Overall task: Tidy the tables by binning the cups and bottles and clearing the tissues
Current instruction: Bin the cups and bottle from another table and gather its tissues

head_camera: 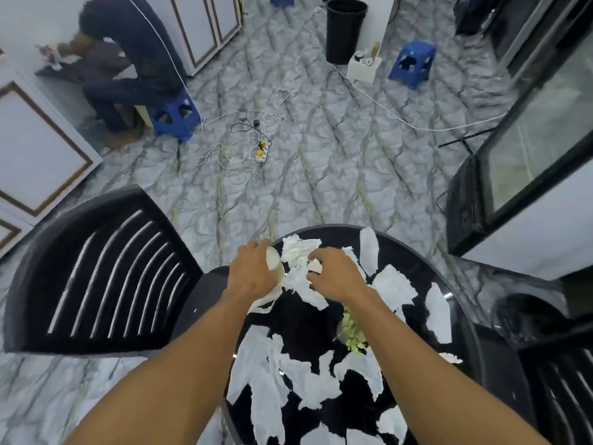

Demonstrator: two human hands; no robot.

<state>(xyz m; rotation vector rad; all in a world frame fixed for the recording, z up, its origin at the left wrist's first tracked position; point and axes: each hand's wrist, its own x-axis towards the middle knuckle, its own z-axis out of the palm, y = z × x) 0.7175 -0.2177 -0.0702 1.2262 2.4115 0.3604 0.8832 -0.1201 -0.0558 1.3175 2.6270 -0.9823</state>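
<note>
A round black table point(324, 319) is strewn with several torn white tissues point(266, 374). At its far left edge my left hand point(252, 273) grips a cream paper cup point(275, 261), tilted on its side. Just right of it my right hand point(335, 274) pinches a crumpled white tissue point(300, 252) lying at the table's far edge. A clear glass with a green plant point(351, 334) stands near the table's middle, partly behind my right forearm. A tall black bin point(345, 28) stands across the room on the floor.
A black slatted chair point(106, 271) is left of the table, another point(558, 374) at the right. Cables and a power strip point(261, 152) lie on the marble floor. Two blue stools point(175, 115) point(412, 62), a crouching person point(128, 62) and a glass-door cabinet point(529, 162) surround the floor.
</note>
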